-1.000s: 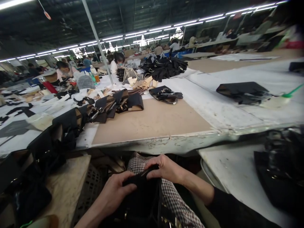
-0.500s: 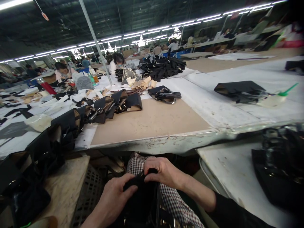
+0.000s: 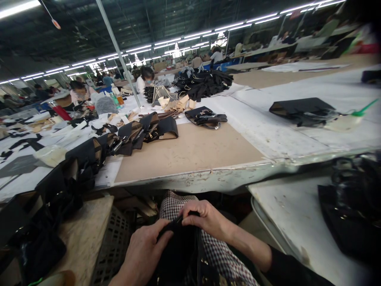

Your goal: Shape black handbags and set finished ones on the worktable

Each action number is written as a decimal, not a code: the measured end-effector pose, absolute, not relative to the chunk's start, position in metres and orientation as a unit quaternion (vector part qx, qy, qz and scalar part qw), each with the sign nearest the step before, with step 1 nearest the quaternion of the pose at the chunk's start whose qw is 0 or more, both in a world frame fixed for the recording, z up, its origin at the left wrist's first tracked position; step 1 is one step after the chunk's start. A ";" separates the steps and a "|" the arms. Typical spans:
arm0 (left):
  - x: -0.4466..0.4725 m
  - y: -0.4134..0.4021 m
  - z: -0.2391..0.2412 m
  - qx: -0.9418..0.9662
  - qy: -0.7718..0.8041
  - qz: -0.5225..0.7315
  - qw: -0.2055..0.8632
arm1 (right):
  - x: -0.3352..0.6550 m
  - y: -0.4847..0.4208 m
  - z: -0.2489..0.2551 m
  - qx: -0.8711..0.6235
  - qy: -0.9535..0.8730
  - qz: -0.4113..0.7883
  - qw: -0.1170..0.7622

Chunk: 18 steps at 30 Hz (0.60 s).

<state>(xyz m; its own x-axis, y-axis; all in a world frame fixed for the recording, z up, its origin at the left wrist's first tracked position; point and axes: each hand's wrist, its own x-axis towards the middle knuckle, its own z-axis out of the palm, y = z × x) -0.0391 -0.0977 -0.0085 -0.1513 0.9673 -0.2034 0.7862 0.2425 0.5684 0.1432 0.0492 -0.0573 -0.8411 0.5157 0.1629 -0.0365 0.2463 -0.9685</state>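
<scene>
The broad pale surface [image 3: 247, 127] spans the view, its near edge chipped and stained. A white-topped stand [image 3: 290, 214] sits below that edge on the right, carrying a heap of dark bags [image 3: 348, 214]. A brown sheet [image 3: 190, 155] lies flat on the surface, reaching the near edge. Beyond the sheet's far edge is a pile of black pieces [image 3: 202, 83]. A row of black bags [image 3: 86, 153] runs from the sheet's far left corner down to the surface's near left part. Checked cloth [image 3: 228, 254] covers the person's lap, and on it, below the near edge, is the black article [image 3: 178, 246]; its lower part is too dark to make out. A folded bag [image 3: 205, 116] lies at the brown sheet's far edge. The left hand [image 3: 144, 246] grasps the article's upper rim between thumb and fingers; the right hand [image 3: 205, 218] pinches that rim just beside, fingers bent. A red bottle [image 3: 61, 111] is at the far left.
</scene>
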 end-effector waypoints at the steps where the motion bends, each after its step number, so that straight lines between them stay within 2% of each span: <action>1: -0.039 -0.098 -0.008 0.592 0.739 0.170 0.273 | 0.144 0.048 -0.058 -0.168 -0.749 0.594 0.238; 14: -0.042 -0.095 -0.001 0.599 0.703 0.216 0.317 | 0.147 0.037 -0.054 -0.248 -0.795 0.496 0.248; 18: -0.038 -0.094 0.001 0.600 0.720 0.202 0.283 | 0.144 0.032 -0.048 -0.247 -0.791 0.502 0.248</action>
